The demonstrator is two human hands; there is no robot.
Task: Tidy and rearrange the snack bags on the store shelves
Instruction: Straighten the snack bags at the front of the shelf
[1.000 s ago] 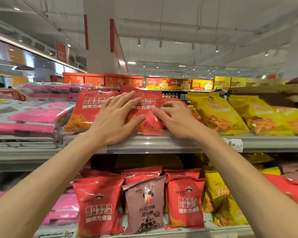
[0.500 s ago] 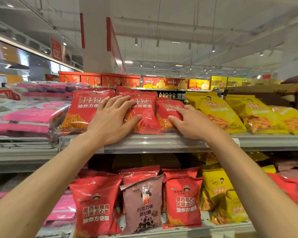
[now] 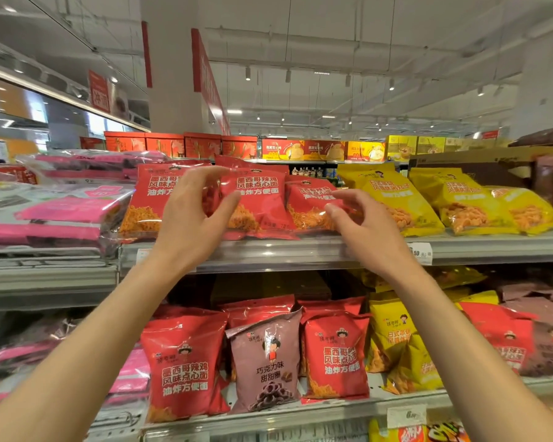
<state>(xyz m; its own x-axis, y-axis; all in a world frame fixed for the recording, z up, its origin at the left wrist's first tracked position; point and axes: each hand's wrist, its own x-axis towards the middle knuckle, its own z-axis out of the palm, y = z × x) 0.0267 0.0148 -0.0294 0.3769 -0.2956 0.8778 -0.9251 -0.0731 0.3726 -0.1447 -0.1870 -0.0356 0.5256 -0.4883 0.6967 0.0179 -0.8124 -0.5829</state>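
Three red snack bags lie side by side on the upper shelf (image 3: 268, 253): a left one (image 3: 147, 202), a middle one (image 3: 259, 199) and a right one (image 3: 307, 202). My left hand (image 3: 189, 215) hovers in front of the gap between the left and middle bags. Its fingers are loosely curled, its thumb lies over the middle bag's lower left, and it grips nothing. My right hand (image 3: 361, 224) is raised in front of the right red bag's edge, fingers loosely curled and holding nothing.
Yellow snack bags (image 3: 393, 199) fill the upper shelf to the right, pink packs (image 3: 61, 215) the left. The lower shelf (image 3: 300, 413) holds red bags (image 3: 186, 362), a brown chocolate-ring bag (image 3: 268, 362) among them, and yellow bags (image 3: 396, 342). Boxed goods line a far shelf.
Both hands have lifted off the red bags they were pressing flat. Their fingers went from straight to loosely curled, and the right hand moved right.
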